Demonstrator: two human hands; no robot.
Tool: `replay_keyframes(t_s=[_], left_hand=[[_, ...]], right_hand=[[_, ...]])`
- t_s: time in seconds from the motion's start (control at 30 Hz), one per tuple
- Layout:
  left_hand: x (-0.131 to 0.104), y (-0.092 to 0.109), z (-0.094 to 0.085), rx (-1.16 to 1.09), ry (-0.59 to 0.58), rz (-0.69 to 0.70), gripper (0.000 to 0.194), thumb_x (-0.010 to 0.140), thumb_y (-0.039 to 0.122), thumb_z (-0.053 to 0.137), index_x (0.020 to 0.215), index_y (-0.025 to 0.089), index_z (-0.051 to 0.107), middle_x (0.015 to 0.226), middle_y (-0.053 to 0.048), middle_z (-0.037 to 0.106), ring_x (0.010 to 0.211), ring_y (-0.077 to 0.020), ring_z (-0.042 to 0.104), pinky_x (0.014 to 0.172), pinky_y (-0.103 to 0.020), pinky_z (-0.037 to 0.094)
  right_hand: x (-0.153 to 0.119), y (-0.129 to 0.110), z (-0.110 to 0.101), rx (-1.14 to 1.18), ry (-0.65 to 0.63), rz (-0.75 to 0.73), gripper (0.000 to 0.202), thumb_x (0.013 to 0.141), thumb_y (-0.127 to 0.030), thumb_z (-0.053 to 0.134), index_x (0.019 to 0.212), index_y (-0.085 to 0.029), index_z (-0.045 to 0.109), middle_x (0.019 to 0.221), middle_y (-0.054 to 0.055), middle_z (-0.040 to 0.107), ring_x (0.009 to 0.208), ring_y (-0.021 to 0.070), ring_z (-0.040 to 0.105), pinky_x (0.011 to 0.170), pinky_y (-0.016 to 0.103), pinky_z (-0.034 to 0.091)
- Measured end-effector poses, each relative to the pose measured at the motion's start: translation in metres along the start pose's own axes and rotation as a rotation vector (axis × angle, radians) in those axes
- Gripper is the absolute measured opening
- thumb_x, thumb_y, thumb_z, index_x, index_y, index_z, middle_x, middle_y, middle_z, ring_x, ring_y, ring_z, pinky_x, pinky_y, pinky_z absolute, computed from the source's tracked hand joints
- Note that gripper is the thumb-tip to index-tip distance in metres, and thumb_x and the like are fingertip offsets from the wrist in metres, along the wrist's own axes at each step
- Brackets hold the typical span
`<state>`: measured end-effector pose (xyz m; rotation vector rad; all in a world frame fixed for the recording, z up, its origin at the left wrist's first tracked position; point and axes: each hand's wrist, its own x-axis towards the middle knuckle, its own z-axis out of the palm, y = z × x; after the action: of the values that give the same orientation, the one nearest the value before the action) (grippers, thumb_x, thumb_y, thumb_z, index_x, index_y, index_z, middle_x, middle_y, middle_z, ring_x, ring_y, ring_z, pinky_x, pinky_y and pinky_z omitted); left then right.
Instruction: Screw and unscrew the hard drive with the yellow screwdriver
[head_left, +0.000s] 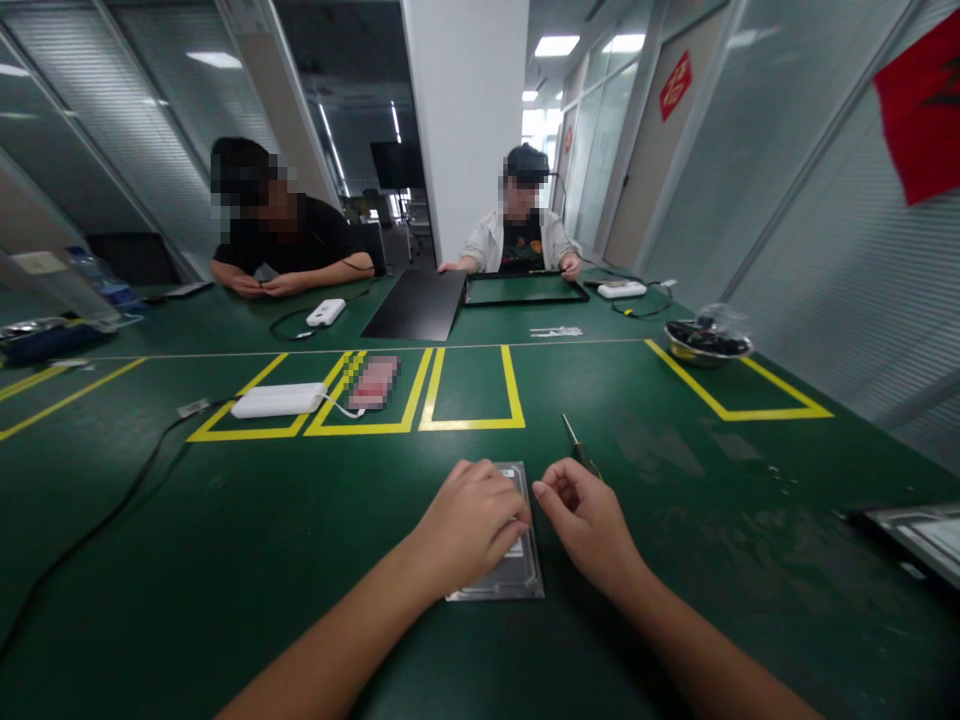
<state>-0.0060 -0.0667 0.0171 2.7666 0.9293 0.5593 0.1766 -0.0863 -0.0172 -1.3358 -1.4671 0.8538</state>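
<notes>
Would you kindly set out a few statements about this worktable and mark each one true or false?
1. The left hand lies over a flat metal drive. True.
2. The screwdriver points its tip toward the camera wearer. False: the screwdriver's tip points away.
3. The right hand is nearer the screwdriver than the left hand is. True.
4. The metal bowl stands in the left half of the picture. False: the metal bowl is in the right half.
5. The tabletop is green. True.

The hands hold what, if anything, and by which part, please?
The left hand covers part of the drive; whether it or the right hand holds anything cannot be told.
</notes>
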Motion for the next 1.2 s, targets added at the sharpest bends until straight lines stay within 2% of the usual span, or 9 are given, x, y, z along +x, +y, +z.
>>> replay_keyframes(t_s=[0.27,0.67,0.9,1.03,1.2], left_hand=[[0.019,-0.005,0.004,0.123,-0.068,0.036,0.009,0.085,0.019,0.064,0.076,0.019,0.064,0.079,-0.002,0.067,0.083,-0.0216,0.056,0.071,-0.032,0.035],[0.037,0.003,-0.007,0.174,-0.206,-0.010,0.019,0.085,0.020,0.056,0.071,0.022,0.069,0.077,-0.002,0.070,0.082,-0.0223,0.057,0.071,-0.034,0.035],[0.040,-0.002,-0.002,0.065,-0.266,-0.174,0.015,0.077,0.023,0.060,0.072,0.029,0.073,0.075,0.001,0.072,0.084,-0.0239,0.060,0.071,-0.034,0.034],[0.045,-0.006,0.000,-0.024,-0.317,-0.282,0.014,0.072,0.023,0.064,0.071,0.032,0.074,0.075,0.004,0.073,0.084,-0.0222,0.062,0.077,-0.036,0.032],[0.047,-0.007,-0.003,-0.085,-0.340,-0.325,0.009,0.069,0.023,0.070,0.070,0.031,0.075,0.074,0.005,0.074,0.082,-0.0202,0.063,0.080,-0.037,0.029]], right_hand=[[0.002,0.001,-0.001,-0.056,0.009,-0.030,0.018,0.087,-0.033,0.058,0.075,-0.020,0.053,0.061,-0.002,0.051,0.054,0.0130,0.047,0.051,0.025,0.035],[0.004,0.002,-0.004,-0.079,0.036,-0.047,0.017,0.087,-0.033,0.056,0.076,-0.019,0.054,0.062,-0.003,0.051,0.055,0.0118,0.048,0.051,0.023,0.036],[0.004,-0.002,-0.007,-0.090,0.053,-0.045,0.020,0.087,-0.035,0.056,0.076,-0.019,0.054,0.061,-0.003,0.050,0.054,0.0115,0.047,0.051,0.023,0.035],[0.005,-0.002,-0.008,-0.090,0.057,-0.039,0.020,0.086,-0.036,0.057,0.076,-0.018,0.054,0.062,-0.003,0.052,0.055,0.0118,0.048,0.051,0.023,0.035],[0.007,-0.001,-0.010,-0.089,0.077,-0.044,0.022,0.087,-0.038,0.058,0.077,-0.018,0.054,0.061,-0.003,0.050,0.054,0.0114,0.047,0.051,0.022,0.035]])
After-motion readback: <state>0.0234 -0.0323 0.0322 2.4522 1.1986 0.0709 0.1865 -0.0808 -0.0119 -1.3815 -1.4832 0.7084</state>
